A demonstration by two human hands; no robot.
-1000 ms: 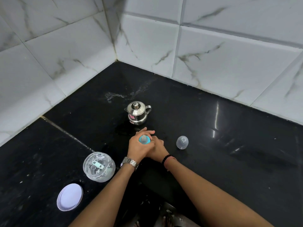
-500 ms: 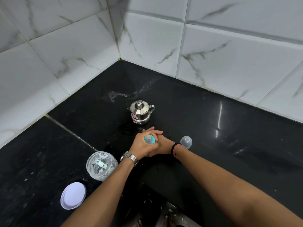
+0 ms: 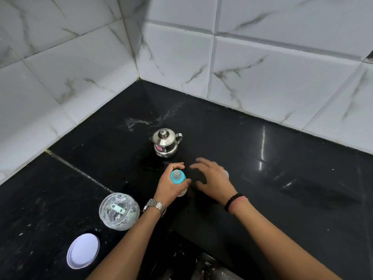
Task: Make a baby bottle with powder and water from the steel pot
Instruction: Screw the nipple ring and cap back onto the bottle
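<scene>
The left hand (image 3: pixel 169 188) grips the baby bottle (image 3: pixel 178 177) around its side. Its fingers curl round the bottle. The bottle stands on the black table (image 3: pixel 282 188), and its blue ring and clear teat are on top. The right hand (image 3: pixel 212 177) is just beside the bottle but does not touch it. Its fingers (image 3: pixel 198 166) are spread wide and hold nothing. A bit of the clear cap (image 3: pixel 227 174) peeks out behind the right hand. The steel pot (image 3: pixel 166 142) stands with its lid on, near the bottle and closer to the wall. The round powder jar (image 3: pixel 118 211) sits open beside the left wrist, with a scoop (image 3: pixel 117 208) inside. Its white lid (image 3: pixel 83 250) lies flat on the table, near the jar.
</scene>
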